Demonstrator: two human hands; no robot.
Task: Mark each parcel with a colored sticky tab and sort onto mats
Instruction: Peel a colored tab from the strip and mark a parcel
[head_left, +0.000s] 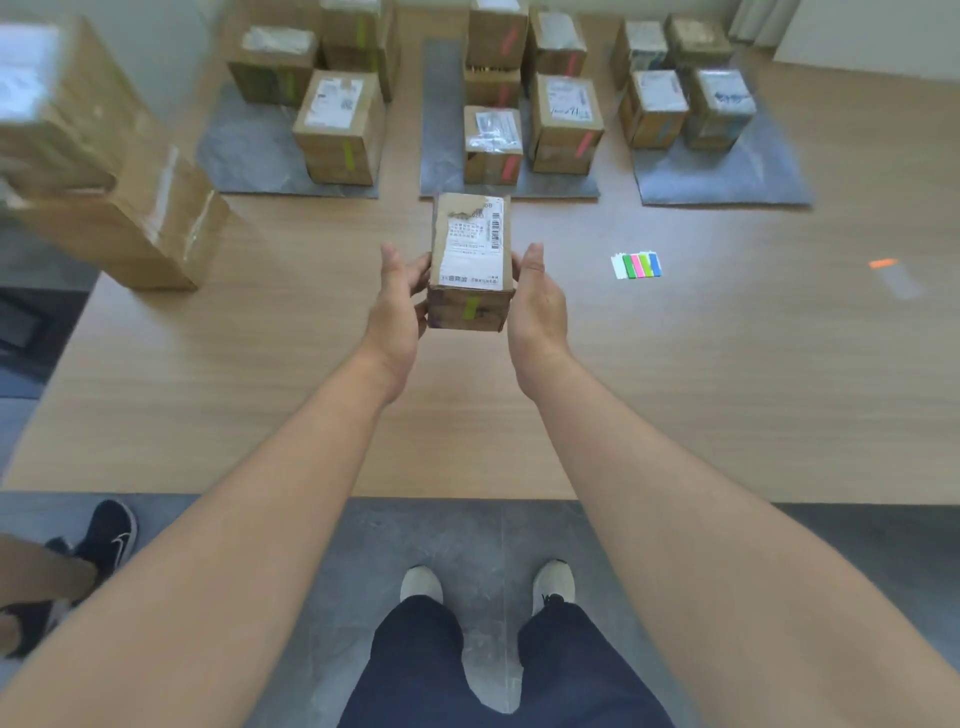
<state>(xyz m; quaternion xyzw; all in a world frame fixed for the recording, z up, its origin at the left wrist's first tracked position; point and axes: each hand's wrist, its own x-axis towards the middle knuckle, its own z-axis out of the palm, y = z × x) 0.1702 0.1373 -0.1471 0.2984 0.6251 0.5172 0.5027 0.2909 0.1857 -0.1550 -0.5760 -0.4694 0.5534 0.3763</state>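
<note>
Holding a small cardboard parcel (470, 249) above the wooden table (260, 389), the left hand (400, 306) and right hand (537, 306) clasp its two sides; the right fingers are mostly hidden behind it. A green tab (471, 306) sticks to the parcel's near face. Three grey mats lie at the far side: the left mat (244, 156) carries boxes with green tabs, the middle mat (441, 156) pink ones, the right mat (727, 176) blue ones. A pad of coloured tabs (638, 265) lies right of the parcel, and plain boxes (130, 228) are stacked at the left.

The shipping label (475, 249) on the parcel (457, 312) carries a barcode, its print too blurred to read
</note>
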